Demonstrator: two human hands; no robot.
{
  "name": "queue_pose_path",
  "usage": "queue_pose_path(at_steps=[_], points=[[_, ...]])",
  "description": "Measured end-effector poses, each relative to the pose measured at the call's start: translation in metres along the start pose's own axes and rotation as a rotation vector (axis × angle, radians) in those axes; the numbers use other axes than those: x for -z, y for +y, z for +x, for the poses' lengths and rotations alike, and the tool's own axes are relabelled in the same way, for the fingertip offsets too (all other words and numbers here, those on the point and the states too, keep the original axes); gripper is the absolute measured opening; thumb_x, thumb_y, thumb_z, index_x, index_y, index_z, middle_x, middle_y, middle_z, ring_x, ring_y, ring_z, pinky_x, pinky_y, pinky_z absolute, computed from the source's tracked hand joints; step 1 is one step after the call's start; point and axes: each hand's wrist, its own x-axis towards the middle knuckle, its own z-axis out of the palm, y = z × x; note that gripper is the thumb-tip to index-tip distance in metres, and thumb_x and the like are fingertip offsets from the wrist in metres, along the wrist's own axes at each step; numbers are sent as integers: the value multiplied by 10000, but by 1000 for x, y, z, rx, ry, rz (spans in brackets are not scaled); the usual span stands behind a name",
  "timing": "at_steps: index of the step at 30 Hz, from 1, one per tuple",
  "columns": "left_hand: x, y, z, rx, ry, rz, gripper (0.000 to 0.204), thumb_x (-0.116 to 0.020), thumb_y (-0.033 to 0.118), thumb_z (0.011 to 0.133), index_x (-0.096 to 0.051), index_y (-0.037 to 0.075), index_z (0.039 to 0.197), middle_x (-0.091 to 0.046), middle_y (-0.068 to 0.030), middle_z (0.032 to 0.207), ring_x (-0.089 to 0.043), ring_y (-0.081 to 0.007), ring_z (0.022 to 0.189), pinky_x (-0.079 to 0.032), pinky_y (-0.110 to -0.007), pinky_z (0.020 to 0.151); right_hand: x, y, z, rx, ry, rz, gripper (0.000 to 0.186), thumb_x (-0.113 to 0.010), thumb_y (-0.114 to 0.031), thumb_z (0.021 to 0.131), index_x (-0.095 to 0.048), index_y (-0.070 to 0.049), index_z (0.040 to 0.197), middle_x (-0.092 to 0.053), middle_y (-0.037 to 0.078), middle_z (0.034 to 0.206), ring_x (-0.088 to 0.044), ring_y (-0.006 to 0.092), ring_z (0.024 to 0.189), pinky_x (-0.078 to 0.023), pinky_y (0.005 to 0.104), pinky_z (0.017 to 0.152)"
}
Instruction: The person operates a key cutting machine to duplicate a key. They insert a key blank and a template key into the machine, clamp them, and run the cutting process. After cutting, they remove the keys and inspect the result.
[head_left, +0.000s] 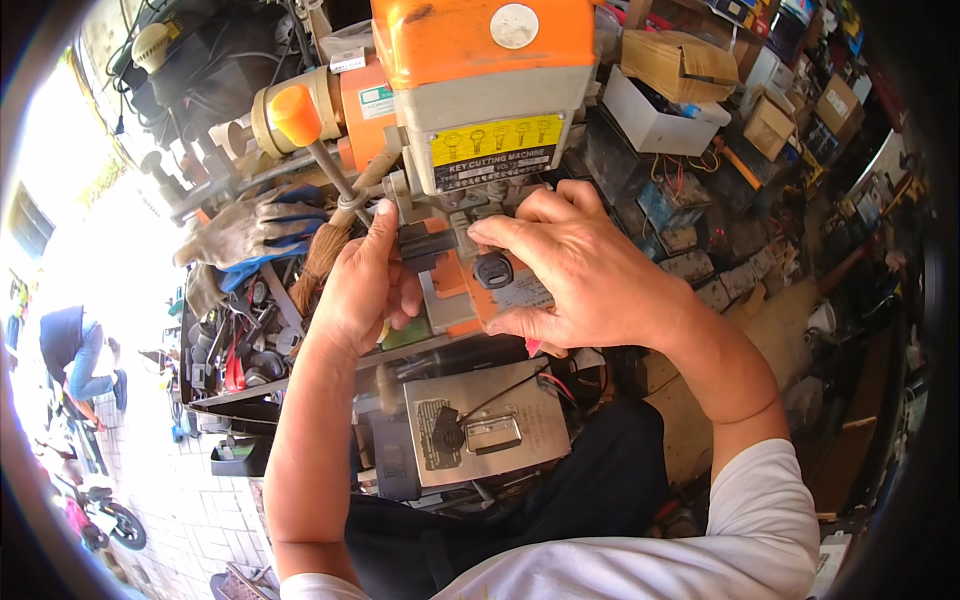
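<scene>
Straw brush and glove lie left of the machine (both hands at it, grip unclear).

I find my left hand thumb up, fingers curled; right hand arched palm down, index finger and thumb spread; left forearm and right forearm bare.

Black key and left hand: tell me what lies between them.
A dark block and orange machine surface lie between the left hand and black key in the head view.
</scene>
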Motion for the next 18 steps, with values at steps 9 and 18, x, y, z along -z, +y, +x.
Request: queue_pose_path(at_steps=[9,18], points=[[-1,-16,-10,-562,-28,267,356,-647,94,1014,-631,-29,1348,-702,-102,1025,-654,-119,975,-540,-271,848,3,3,3,-27,-22,5,740,-879,-456,758,-603,-28,1295,-695,53,899,-601,247,982,-366,419,974],[25,23,1,-190,-346,425,499,-703,155,1007,-534,-39,1434,-695,-42,1004,-627,-148,857,-538,-289,793,2,2,1,-20,-8,11,717,-884,-419,753,-603,-43,1295,-679,39,890,-594,245,970,-367,421,967]])
